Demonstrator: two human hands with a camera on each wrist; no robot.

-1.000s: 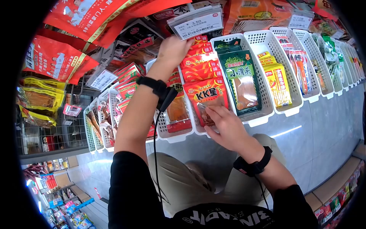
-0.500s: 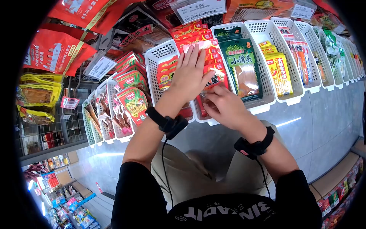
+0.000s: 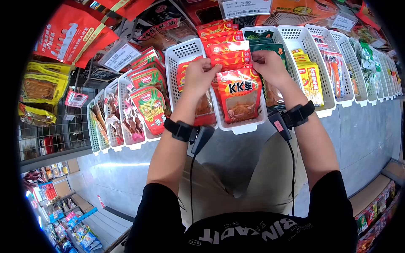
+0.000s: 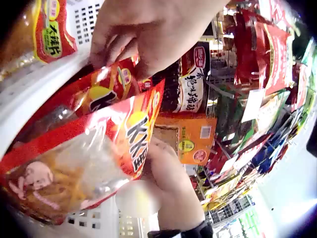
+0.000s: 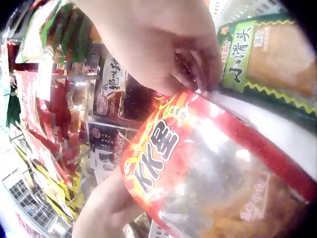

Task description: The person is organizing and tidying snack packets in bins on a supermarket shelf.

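A red KK packet with a clear window lies at the front of a white basket, with more red packets stacked behind it. At its upper left, my left hand has curled fingers pinching the red packets' edge; the left wrist view shows this hand over the top edges. My right hand pinches the upper right corner, its fingers bent against the KK packet in the right wrist view. The exact grip of the left fingertips is partly hidden.
Green packets fill the basket to the right, and yellow packets the one beyond. Baskets with green-red packets stand to the left. A price tag hangs above, near large hanging red bags.
My left hand has come off the top of the red packets to their left edge. The right hand has moved up from the KK packet's lower part to its upper right corner, uncovering the front.
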